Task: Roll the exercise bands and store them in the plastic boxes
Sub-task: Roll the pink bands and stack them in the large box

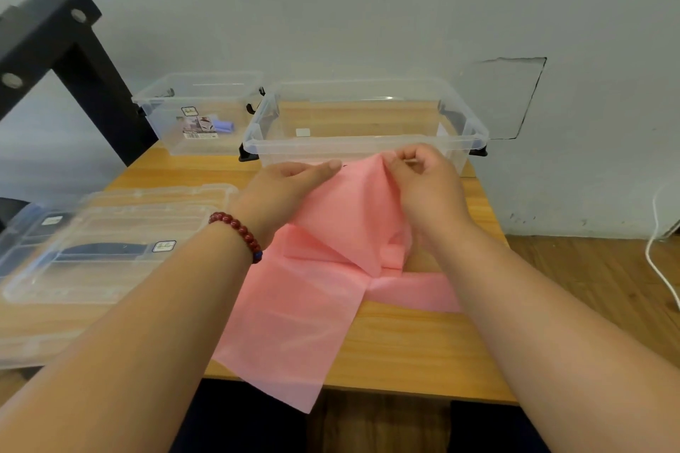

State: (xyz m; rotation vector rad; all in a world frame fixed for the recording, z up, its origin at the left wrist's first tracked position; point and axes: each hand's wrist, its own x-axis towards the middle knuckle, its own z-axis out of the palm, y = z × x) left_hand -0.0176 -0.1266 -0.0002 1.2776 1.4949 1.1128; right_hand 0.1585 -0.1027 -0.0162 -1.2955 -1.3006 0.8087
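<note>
A wide pink exercise band (309,305) lies unrolled across the wooden table, its near end hanging over the front edge. Its far end is lifted just in front of the large clear plastic box (368,143). My right hand (423,180) pinches that raised end with curled fingers. My left hand (290,184), wearing a red bead bracelet, holds the same end from the left with thumb and fingers pressed on the fabric. A smaller clear box (198,114) at the back left holds a rolled purple band (222,126).
Two clear box lids (110,246) lie stacked on the left of the table (404,349). A black metal frame (73,59) rises at the far left. A white cable (658,261) hangs by the wall on the right.
</note>
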